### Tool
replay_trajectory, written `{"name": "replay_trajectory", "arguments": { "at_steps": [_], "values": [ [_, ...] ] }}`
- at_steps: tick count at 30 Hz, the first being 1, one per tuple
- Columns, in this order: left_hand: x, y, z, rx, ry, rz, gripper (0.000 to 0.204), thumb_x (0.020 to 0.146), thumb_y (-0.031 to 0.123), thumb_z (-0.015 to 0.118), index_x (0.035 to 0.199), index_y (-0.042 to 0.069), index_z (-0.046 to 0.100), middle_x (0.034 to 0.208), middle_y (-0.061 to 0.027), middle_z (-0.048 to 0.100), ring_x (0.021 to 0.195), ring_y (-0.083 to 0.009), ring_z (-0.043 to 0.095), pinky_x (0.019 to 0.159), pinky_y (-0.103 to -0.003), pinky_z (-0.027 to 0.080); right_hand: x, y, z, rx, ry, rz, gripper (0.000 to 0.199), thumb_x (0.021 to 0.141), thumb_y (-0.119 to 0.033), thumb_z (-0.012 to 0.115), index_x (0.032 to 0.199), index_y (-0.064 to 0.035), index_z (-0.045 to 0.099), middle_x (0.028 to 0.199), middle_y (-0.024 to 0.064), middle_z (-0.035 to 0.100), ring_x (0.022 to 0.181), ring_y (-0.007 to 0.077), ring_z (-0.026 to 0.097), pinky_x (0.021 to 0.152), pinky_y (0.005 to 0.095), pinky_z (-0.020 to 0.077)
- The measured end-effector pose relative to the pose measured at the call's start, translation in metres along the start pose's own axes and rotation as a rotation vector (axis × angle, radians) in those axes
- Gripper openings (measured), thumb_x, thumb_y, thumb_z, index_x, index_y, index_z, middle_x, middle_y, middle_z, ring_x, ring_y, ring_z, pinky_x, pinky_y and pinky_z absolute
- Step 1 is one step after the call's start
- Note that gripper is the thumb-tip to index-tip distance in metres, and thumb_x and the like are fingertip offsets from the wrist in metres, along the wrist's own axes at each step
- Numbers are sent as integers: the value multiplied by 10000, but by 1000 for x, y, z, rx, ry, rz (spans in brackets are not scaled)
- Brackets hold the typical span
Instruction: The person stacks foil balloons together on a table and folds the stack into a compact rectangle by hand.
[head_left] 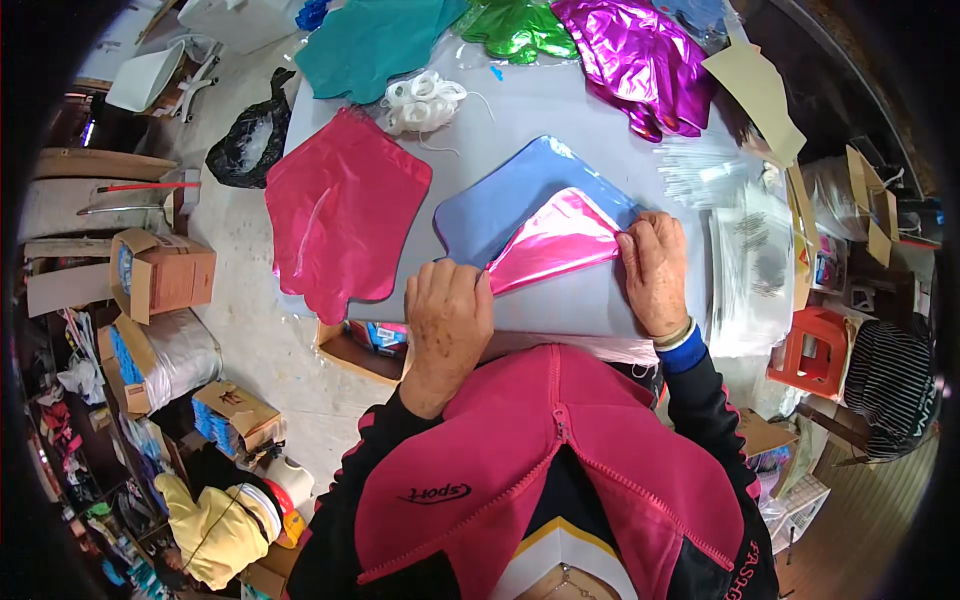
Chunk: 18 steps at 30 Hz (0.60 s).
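My left hand and my right hand are both closed, pinching opposite ends of a shiny pink foil balloon. It is flat and partly folded, with its lower edge stretched between my fingers. Under it, a blue flat foil balloon lies on the grey table. A stack of dark pink flat foil balloons rests to the left of my left hand. The fingertips of both hands are partly hidden by the hands themselves.
Teal, green and purple foil balloons lie along the far edge, near white ribbon rolls. Clear plastic bags are stacked at right. Cardboard boxes and a red stool stand around the table.
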<state>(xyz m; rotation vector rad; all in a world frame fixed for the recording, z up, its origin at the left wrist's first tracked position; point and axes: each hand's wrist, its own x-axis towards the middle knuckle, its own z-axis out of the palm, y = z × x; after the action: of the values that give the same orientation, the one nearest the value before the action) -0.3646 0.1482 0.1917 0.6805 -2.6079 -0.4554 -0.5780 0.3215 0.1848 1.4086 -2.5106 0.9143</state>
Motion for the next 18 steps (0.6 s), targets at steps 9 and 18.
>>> {"name": "replay_trajectory", "arguments": {
  "at_steps": [9,18],
  "values": [
    [-1,-2,0,-41,40,-73,110,911,125,688,907,53,605,845,-115,598,824,-329,562,755,-452,409,4,-6,10,-213,10,-11,142,910,-135,688,949,-23,609,1058,142,607,961,350,561,806,463,417],
    [0,-1,2,117,19,-35,155,907,135,671,831,70,551,839,-119,545,842,-323,539,740,-460,391,4,-10,13,-323,6,8,158,906,-157,702,928,-37,602,1045,147,594,963,342,559,801,465,417]
  ]
}}
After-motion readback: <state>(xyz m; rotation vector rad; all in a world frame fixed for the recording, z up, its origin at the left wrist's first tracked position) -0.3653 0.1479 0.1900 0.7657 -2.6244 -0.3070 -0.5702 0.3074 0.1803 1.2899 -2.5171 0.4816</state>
